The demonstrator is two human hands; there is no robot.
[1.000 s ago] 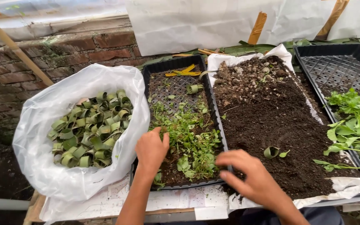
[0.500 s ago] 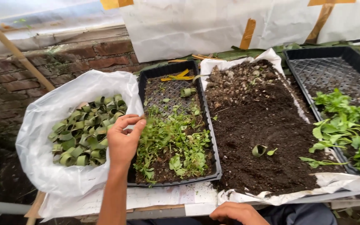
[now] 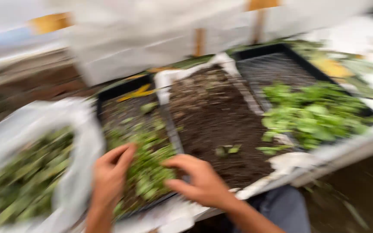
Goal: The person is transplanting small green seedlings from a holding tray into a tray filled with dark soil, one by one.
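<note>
Seedlings (image 3: 145,166): small green leafy plants, massed loose in near half of black tray (image 3: 121,92), at 7 o'clock of view. Blurred; single stems not distinguishable. Tray: shallow, rectangular, dark soil inside, far half mostly bare with a few green scraps and a yellow strip at far rim. Long axis running 6 to 12 o'clock, slightly tilted. Left hand (image 3: 109,177) at seedlings' 9 o'clock edge, fingers up; right hand (image 3: 197,181) at their 3 o'clock edge, fingers curled toward them. Contact unclear through blur.

Open soil bed (image 3: 221,116) between crowded seedling trays (image 3: 143,172).
</note>
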